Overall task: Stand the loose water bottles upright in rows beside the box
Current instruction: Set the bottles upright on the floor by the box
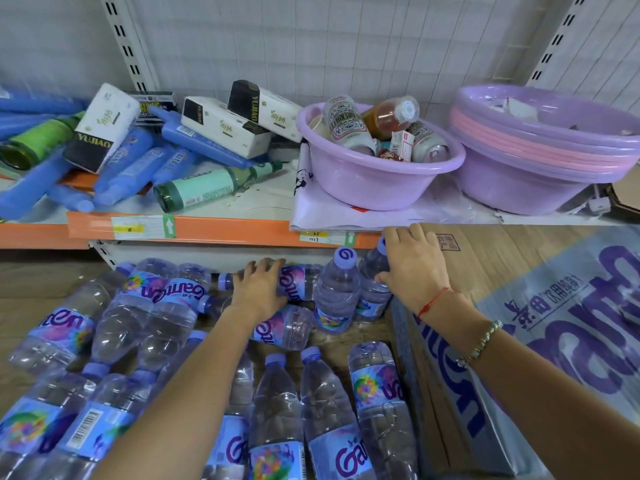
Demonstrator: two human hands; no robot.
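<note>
The person crouches over a heap of water bottles (pixel 149 317) lying on the floor (pixel 20 282) in front of a shelf (pixel 225 230). Most lie on their sides, caps pointing every which way, some stacked on others. Two bottles stand upright close to the shelf, just beside the box (pixel 519 271): one (pixel 336 292) stands free with its purple cap up, and a second (pixel 374 282) stands behind it, against the box's edge.

The right hand (pixel 414 263) is on that second standing bottle, fingers draped over its cap and shoulder, thumb wrapped round its side, so it grips the bottle. A red thread and a beaded bracelet circle that arm.

The left hand (pixel 259 289) reaches into the pile and grasps a lying bottle (pixel 294 282), fingers curled over its body near the neck.

The box is cardboard, lying flat at the right, with large purple lettering.

On the shelf above sit blue bottles, tissue packs (pixel 221 124), a green glass bottle (pixel 211 187), a lilac basin (pixel 377 174) holding cans, and a stack of basins (pixel 540 150).
</note>
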